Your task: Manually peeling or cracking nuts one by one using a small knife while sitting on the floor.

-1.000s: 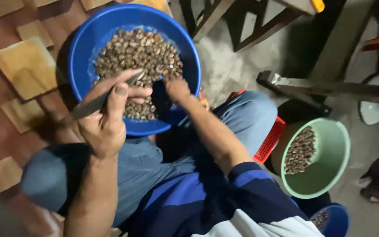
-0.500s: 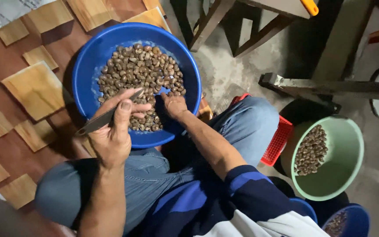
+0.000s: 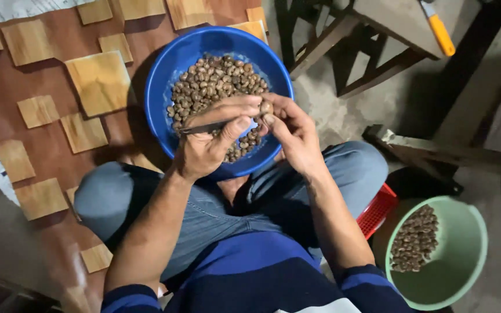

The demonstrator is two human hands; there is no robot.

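The right hand [image 3: 294,130] is pinching a single nut [image 3: 266,108] over the blue bowl [image 3: 163,69], while the left hand [image 3: 210,145] is clamping a thin blade [image 3: 204,128] pointing rightward at it.

Bare floor [image 3: 343,110] right of the blue basin [image 3: 163,69] lies open; wooden stool legs [image 3: 343,52] crowd beyond; farther right seems cluttered.

green bucket [image 3: 471,255] | red crate [image 3: 376,210] | yellow-handled tool [image 3: 440,32] | patterned floor [image 3: 47,87]
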